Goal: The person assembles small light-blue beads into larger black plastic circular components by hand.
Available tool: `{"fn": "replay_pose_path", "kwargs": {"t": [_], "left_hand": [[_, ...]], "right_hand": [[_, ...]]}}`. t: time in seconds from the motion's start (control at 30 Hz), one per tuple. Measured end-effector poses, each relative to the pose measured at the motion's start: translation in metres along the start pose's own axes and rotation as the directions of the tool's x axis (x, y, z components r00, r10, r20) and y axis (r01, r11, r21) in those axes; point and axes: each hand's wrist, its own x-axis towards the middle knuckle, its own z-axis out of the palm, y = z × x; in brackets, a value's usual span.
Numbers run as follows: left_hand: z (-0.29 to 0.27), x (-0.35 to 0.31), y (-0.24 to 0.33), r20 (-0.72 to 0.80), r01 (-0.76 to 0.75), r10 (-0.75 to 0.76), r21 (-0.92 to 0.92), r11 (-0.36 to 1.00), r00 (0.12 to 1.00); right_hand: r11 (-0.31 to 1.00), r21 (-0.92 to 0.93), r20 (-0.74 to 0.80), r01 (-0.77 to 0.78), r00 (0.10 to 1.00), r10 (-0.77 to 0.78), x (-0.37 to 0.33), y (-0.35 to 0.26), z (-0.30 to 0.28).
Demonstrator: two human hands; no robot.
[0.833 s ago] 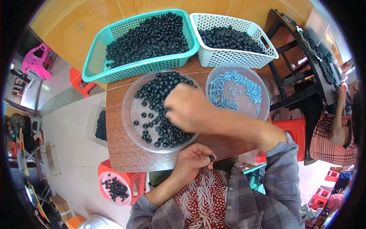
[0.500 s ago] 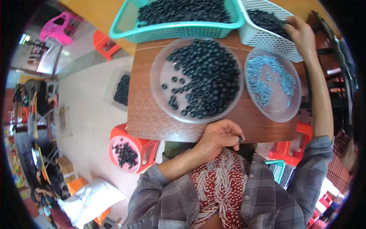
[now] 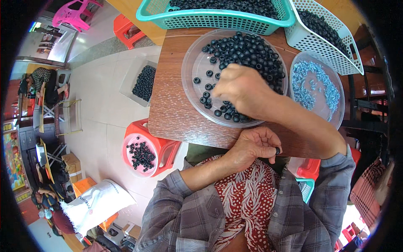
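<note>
Between the thumb and finger of my left hand [image 3: 255,145] is a small black round piece [image 3: 277,150], held at the near edge of the brown table [image 3: 168,101]. Curled and slightly blurred, my right hand [image 3: 241,89] hovers over the round clear tub [image 3: 194,63]. Its fingertips are pinched together above black pieces with central holes [image 3: 252,52], and whatever they hold is hidden. To the right stands a second clear tub [image 3: 321,112] with many small shiny blue bits [image 3: 308,69].
A teal basket [image 3: 218,21] and a white basket [image 3: 304,41], both of black pieces, stand at the far side. Left of the table are a red stool [image 3: 161,145] bearing a pink-bottomed dish, a clear bin [image 3: 126,86] and a white sack [image 3: 100,206].
My right hand has come from the white basket at the far right to over the round tub. My left hand still holds the black piece. The view has shifted.
</note>
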Motion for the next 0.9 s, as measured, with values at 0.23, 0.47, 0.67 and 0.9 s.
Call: {"fn": "replay_pose_path", "kwargs": {"t": [0.23, 0.47, 0.67, 0.9], "left_hand": [[-0.002, 0.000, -0.002, -0.002, -0.013, 0.013, -0.015, 1.000, 1.000], [-0.004, 0.002, -0.004, 0.003, -0.007, 0.007, 0.012, 1.000, 1.000], [-0.003, 0.003, -0.004, -0.004, -0.022, 0.022, 0.013, 1.000, 1.000], [0.001, 0.003, -0.003, -0.022, -0.026, 0.026, -0.007, 1.000, 0.999]], "right_hand": [[0.998, -0.020, 0.139, 0.060, 0.989, -0.057, 0.015, -0.007, 0.027], [0.993, -0.110, 0.134, 0.035, 0.991, -0.020, 0.021, -0.004, 0.032], [0.988, -0.151, 0.144, 0.031, 0.990, -0.009, 0.019, -0.008, 0.033], [0.987, -0.143, 0.087, 0.071, 0.994, -0.059, 0.017, -0.005, 0.038]]}}
